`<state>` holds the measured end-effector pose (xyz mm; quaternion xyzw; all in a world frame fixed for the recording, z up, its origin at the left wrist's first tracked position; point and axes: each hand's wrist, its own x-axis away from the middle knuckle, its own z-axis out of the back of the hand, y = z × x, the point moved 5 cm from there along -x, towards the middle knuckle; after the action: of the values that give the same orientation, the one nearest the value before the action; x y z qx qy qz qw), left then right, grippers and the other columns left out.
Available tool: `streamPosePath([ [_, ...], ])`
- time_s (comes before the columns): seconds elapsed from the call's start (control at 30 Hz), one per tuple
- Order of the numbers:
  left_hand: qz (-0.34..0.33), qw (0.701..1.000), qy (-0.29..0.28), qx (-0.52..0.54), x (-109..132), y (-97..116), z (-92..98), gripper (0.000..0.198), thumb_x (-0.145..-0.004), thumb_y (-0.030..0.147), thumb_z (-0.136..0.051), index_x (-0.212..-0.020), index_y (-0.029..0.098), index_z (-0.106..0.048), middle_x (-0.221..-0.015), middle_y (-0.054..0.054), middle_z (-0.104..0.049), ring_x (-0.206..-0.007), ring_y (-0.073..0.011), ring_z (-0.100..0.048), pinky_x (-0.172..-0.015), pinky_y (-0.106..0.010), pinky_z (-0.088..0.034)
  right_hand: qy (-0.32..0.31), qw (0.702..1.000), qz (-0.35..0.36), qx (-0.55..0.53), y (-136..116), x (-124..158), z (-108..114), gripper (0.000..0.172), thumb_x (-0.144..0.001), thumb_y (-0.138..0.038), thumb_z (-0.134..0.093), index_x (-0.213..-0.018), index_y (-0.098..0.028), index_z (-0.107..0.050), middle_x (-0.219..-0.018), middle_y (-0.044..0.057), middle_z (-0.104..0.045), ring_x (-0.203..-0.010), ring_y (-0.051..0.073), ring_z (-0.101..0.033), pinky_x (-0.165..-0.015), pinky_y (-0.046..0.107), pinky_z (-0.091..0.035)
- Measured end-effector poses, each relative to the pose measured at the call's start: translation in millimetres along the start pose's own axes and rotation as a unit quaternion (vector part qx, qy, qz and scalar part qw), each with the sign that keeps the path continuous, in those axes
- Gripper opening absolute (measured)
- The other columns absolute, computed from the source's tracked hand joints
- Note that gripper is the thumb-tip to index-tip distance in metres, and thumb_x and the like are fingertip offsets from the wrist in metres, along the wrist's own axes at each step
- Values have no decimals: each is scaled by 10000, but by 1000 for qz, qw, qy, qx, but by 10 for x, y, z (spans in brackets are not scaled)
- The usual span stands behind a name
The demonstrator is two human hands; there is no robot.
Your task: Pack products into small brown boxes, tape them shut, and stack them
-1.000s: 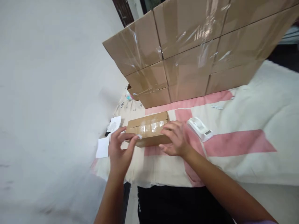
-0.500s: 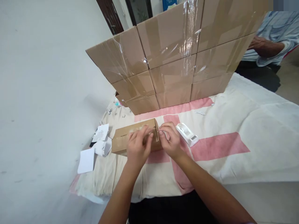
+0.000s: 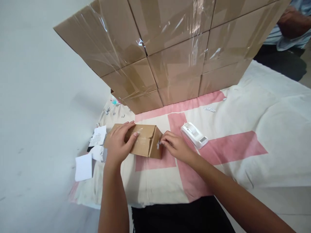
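A small brown cardboard box [image 3: 143,142] lies on the bed in front of me, with clear tape on its top. Across its left part spreads my left hand [image 3: 119,142], fingers over the far edge and thumb on top, gripping it. My right hand [image 3: 173,145] is at the box's right end, fingertips pinched on a crumpled bit of clear tape [image 3: 158,144] against that face. Just beyond my right hand stands a white tape dispenser [image 3: 194,134] with a roll in it.
A tall wall of taped cardboard boxes [image 3: 177,64] stands behind. White papers [image 3: 84,166] lie at the left by the wall. Tape scraps [image 3: 209,109] dot the pink and cream bed cover [image 3: 233,147]. Another person's arm [image 3: 293,24] shows at the upper right.
My left hand has moved left and settled flat on the box. My right hand has dropped slightly to the box's right end. The box has turned a little, and the view has tilted down.
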<state>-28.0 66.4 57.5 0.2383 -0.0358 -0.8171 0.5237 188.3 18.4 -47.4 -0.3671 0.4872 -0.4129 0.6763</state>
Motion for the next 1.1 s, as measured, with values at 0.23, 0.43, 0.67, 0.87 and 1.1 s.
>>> streamPosePath([
  [0.23, -15, 1000, 7, -2, 12, 30, -2, 357, -972, 459, -535, -1247, 265, -654, -1370, -40, -675, -1321, -265, -581, -1125, -478, -416, 6, 993, 99, 70, -100, 42, -98, 134, -1004, -186, -497, -907, -221, -582, -938, 57, -650, -839, 179, -629, -728, 319, -509],
  [0.43, -15, 1000, 3, 7, 22, 48, 2, 350, -956, 448, -568, -1234, 262, -671, -1354, -28, -685, -1314, -252, -590, -1130, -454, -427, 26, 988, 81, 128, -145, 39, -101, 148, -982, -197, -554, -835, -213, -558, -859, 28, -641, -751, 159, -606, -650, 290, -465],
  [0.67, -6, 1000, 9, 18, 30, 71, 7, 364, -946, 452, -577, -1238, 259, -678, -1364, -40, -680, -1325, -268, -584, -1135, -469, -430, 54, 989, 22, 135, -109, 61, -77, 99, -956, -243, -616, -862, -211, -606, -945, 38, -619, -786, 162, -626, -667, 301, -479],
  [0.87, -2, 1000, 14, 15, 33, 37, 6, 363, -942, 462, -583, -1237, 274, -677, -1362, -27, -682, -1323, -263, -587, -1136, -472, -434, 72, 984, -58, 153, -90, 8, 45, 334, -791, -332, -820, -1002, -217, -587, -1039, 50, -616, -865, 205, -603, -663, 316, -460],
  [1.1, 8, 1000, 10, 17, 31, 44, 13, 359, -943, 470, -572, -1225, 275, -676, -1356, -38, -684, -1331, -264, -582, -1140, -482, -429, 50, 998, 4, 39, -88, 2, -25, 91, -901, -223, -667, -981, -216, -624, -1003, 46, -609, -749, 149, -554, -634, 289, -452],
])
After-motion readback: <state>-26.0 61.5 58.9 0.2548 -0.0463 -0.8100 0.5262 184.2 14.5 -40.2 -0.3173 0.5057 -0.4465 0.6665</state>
